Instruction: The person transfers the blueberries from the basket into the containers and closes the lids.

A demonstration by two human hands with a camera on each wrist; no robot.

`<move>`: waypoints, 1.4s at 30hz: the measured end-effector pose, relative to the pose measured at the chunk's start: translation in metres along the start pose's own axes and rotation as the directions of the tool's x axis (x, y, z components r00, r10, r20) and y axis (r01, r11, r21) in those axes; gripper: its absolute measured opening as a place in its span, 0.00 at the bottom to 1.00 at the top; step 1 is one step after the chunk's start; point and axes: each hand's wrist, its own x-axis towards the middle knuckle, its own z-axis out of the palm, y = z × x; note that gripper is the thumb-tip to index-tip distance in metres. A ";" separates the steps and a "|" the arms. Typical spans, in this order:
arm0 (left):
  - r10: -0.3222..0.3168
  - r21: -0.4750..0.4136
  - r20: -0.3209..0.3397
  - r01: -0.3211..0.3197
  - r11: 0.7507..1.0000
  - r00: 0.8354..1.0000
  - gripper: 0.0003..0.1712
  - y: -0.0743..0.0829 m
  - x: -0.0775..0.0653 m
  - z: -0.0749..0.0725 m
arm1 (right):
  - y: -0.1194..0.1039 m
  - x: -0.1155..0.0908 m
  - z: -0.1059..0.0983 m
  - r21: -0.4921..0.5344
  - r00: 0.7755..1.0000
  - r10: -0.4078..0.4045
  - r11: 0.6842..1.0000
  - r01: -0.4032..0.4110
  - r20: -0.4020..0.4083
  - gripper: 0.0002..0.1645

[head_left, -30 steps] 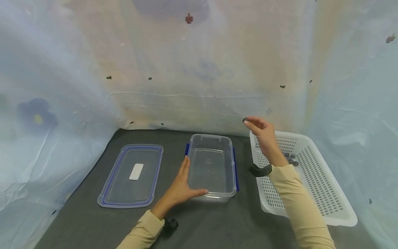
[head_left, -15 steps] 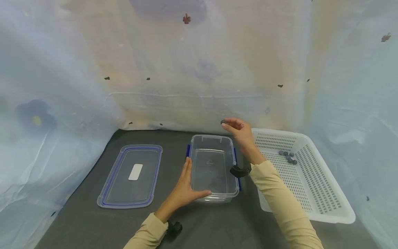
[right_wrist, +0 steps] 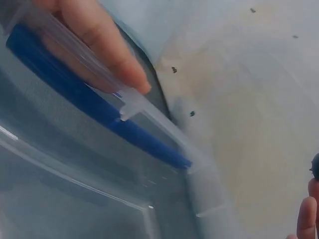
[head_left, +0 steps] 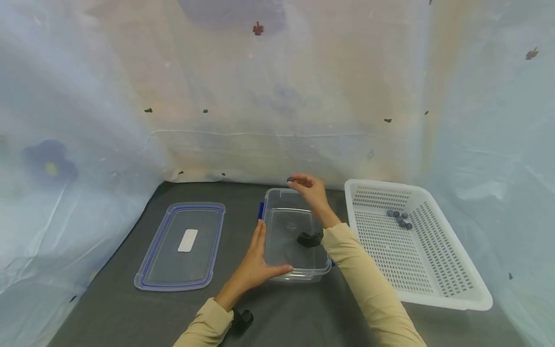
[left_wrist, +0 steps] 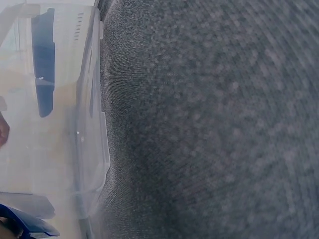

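My right hand (head_left: 314,195) pinches a dark blueberry (head_left: 290,180) between thumb and fingertips, above the far end of a clear plastic food container (head_left: 282,248). At the right edge of the right wrist view the blueberry (right_wrist: 316,167) shows beside the fingertips (right_wrist: 306,216). My left hand (head_left: 255,265) rests against the container's near left corner, with fingers straight along the left side and thumb at the front rim. A blue latch (right_wrist: 99,107) hangs under those fingers (right_wrist: 107,47). The right forearm and its black wrist strap cover the container's right part.
A white perforated basket (head_left: 390,253) stands to the right with several blueberries (head_left: 401,220) on its floor. Left of the container lies a clear lid (head_left: 173,265) with a blue seal and a white label (head_left: 188,240). A plastic curtain (head_left: 277,96) closes off the back and sides.
My right hand has moved left with the blueberry, from beside the basket to over the container's far end, and slightly lower. The left hand has stayed at the container.
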 end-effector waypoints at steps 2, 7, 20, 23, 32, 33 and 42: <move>0.000 -0.003 0.001 0.000 1.000 1.000 0.75 -0.001 0.000 0.000 | 0.006 0.002 0.008 0.006 1.000 0.020 1.000 -0.020 0.002 0.18; 0.003 -0.007 0.009 -0.003 1.000 1.000 0.74 -0.002 0.000 -0.001 | 0.021 0.006 0.023 -0.011 0.999 0.038 0.999 -0.038 0.000 0.17; 0.005 0.007 -0.002 -0.005 1.000 1.000 0.75 -0.004 0.000 0.000 | 0.060 0.010 0.038 -0.262 0.990 0.135 0.955 -0.140 -0.037 0.14; 0.004 0.015 -0.003 -0.004 1.000 1.000 0.75 -0.004 0.001 0.000 | 0.068 0.011 0.038 -0.304 0.989 0.145 0.941 -0.150 -0.038 0.13; 0.007 0.018 0.006 -0.008 1.000 1.000 0.75 -0.002 -0.001 0.001 | 0.082 0.000 0.037 -0.419 0.987 0.158 0.895 -0.154 -0.025 0.12; 0.011 0.020 0.005 -0.011 1.000 1.000 0.75 -0.002 -0.001 0.001 | 0.083 -0.001 0.037 -0.429 0.987 0.156 0.890 -0.152 -0.025 0.12; 0.024 0.026 -0.014 -0.024 0.999 1.000 0.74 -0.004 -0.001 0.001 | 0.090 0.000 0.038 -0.479 0.989 0.145 0.868 -0.128 0.000 0.11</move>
